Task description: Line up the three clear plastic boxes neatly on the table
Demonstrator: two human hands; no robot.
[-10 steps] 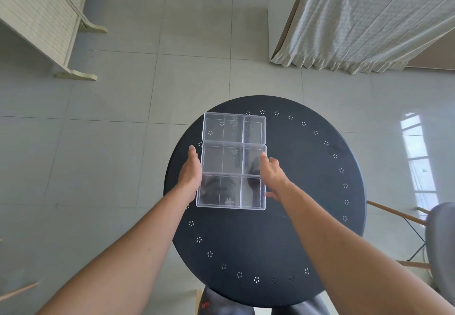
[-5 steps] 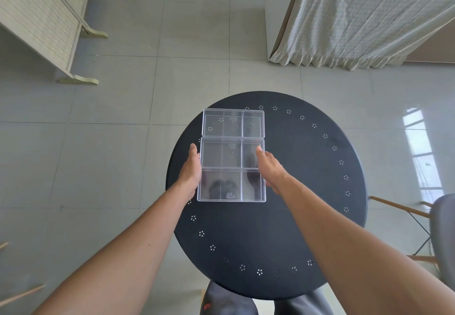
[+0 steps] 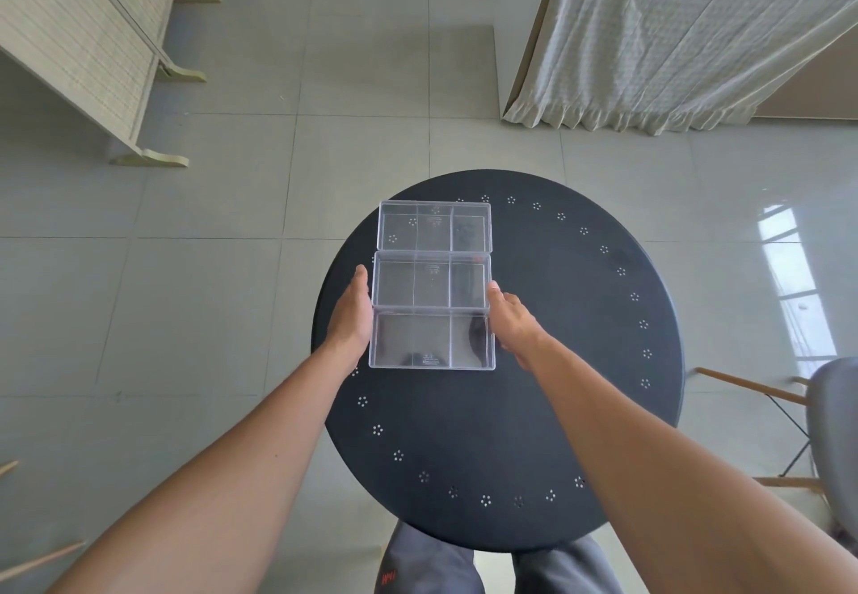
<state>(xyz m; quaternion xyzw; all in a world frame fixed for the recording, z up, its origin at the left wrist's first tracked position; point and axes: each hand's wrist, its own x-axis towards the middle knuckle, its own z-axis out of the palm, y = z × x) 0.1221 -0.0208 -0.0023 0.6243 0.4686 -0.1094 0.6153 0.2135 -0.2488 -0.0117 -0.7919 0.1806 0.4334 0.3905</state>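
So over the last second the hands barely shifted, still squeezing the stack from both sides, and the middle box looks a bit more flush with the near box now. The far box touches too. All three sit left of centre on the round black worktop, long sides running left-right, the row itself pointing near to far. The left hand and right hand are flat, fingers spread straight, pressing the sides, not pinching. Looks nearly done.
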